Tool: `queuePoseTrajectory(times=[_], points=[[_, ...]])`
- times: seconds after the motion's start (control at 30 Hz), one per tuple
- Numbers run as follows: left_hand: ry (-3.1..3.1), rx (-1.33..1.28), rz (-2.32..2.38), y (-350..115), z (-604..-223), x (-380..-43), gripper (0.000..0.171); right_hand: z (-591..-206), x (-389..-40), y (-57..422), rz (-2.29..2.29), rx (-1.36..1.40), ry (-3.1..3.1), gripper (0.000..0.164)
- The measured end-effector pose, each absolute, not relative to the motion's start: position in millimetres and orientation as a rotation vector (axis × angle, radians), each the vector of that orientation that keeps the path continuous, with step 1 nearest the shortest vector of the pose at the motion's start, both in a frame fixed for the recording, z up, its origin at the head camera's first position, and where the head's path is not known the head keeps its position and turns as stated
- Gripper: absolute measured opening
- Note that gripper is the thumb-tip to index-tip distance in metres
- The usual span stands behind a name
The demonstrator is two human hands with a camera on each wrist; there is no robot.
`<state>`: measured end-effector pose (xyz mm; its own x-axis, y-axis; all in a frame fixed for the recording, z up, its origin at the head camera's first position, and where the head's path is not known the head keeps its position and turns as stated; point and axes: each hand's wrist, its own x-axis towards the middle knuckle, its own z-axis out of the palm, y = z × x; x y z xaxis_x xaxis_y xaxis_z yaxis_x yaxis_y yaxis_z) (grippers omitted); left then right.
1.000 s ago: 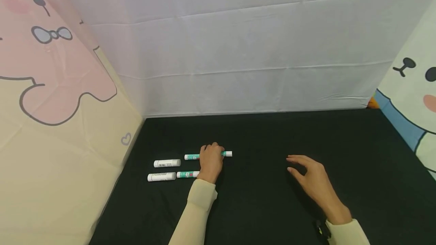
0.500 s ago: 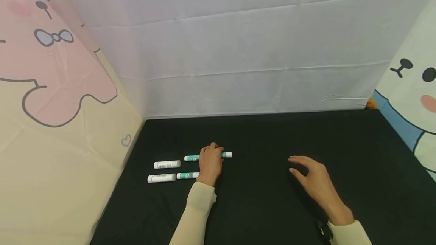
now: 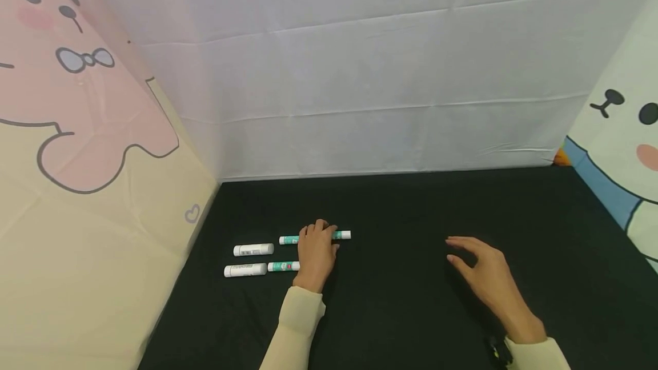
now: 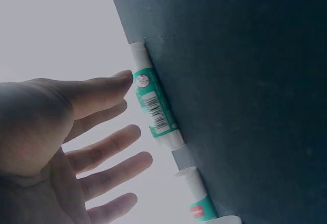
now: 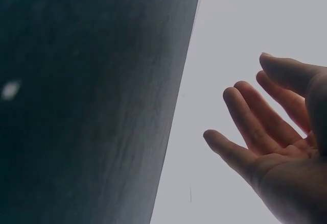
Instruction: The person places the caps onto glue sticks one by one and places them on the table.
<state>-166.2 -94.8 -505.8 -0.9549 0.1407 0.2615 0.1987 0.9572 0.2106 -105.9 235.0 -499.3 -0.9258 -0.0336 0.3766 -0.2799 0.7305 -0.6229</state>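
Observation:
My left hand is over the back row of glue sticks, its fingers loosely spread. In the left wrist view a green-and-white glue stick with a barcode lies beside the fingers, the thumb tip overlapping its edge; nothing is gripped. Another green glue stick lies end-on to it at the left, partly hidden by the hand. A third green one is in the front row beside the wrist. My right hand hovers over the right side of the table, fingers gently bent and thumb apart, holding nothing.
Two white glue sticks, a back one and a front one, lie at the left ends of the rows on the black table. A white cloth wall stands behind, with printed cloth at both sides.
My left hand has drawn back slightly toward me, its thumb now away from the glue stick. My right hand has shifted a little to the right. The glue sticks keep their arrangement.

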Motion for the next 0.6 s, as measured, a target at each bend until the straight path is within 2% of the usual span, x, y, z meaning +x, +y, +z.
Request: queuePoseTrajectory(times=[0.4,0.6], points=[[-2.811,-0.321,-0.434,-72.5,-488.1,-152.2,0.042,-498.0,-102.7,244.5,0.992,0.204,-2.62,0.038],[-2.787,-0.448,-0.427,-50.2,-489.6,-143.9,0.057,-494.6,-103.4,241.5,0.995,0.265,-2.696,0.046]])
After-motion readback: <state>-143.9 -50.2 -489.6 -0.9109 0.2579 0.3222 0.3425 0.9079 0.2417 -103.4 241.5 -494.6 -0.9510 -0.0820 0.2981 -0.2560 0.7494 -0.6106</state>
